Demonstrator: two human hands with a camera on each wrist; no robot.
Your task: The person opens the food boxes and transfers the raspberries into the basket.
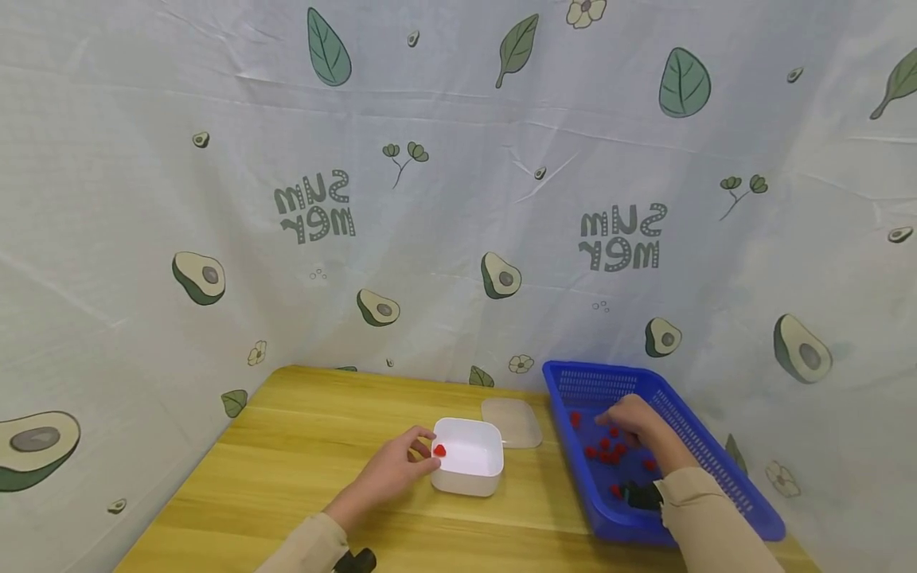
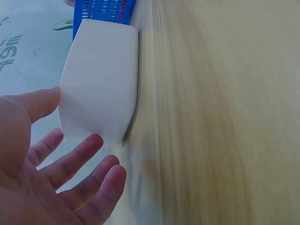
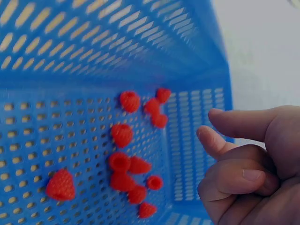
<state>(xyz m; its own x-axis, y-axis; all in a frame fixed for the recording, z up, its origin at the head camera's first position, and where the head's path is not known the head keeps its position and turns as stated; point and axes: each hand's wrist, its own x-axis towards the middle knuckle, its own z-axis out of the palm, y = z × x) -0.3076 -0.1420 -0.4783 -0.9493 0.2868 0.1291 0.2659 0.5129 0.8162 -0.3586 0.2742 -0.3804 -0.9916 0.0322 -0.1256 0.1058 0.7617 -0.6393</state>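
Note:
A white square container stands on the wooden table with one red raspberry inside, near its left wall. My left hand is at the container's left side, its fingers spread and loosely bent. In the left wrist view the thumb touches or nearly touches the rim. My right hand is over the blue basket. Its thumb and index finger are apart with nothing between them, and the other fingers are bent. Several red raspberries lie on the basket floor below, some touching one another.
Behind the container, a translucent flat lid lies on the table, close to the basket's left wall. A pale curtain printed with avocados and leaves hangs behind the table. The basket has raised, slotted walls.

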